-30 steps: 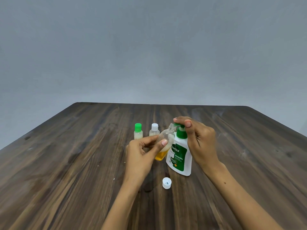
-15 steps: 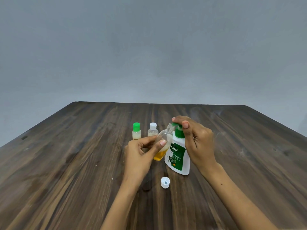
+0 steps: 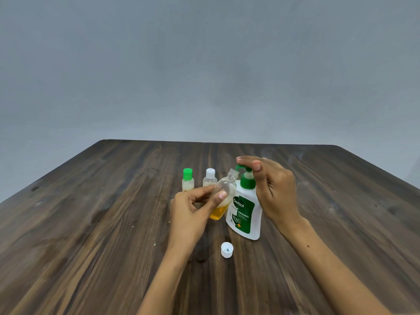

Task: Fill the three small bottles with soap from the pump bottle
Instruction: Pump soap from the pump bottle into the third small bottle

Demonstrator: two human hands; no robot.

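Barely shifted since before: left hand (image 3: 193, 210) pinches tilted bottle (image 3: 221, 198) mid-table, mouth under pump (image 3: 244, 170); right hand (image 3: 272, 192) presses on pump bottle (image 3: 245, 214). Probably light, slippery; best gripped mid-body. Cap (image 3: 226, 249) nearer near edge.

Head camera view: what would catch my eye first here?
Mid-table, a left hand tilts a clear small bottle with amber soap against the green spout of a white pump bottle, whose pump a right hand covers. A loose white cap lies nearer; two capped small bottles stand behind.
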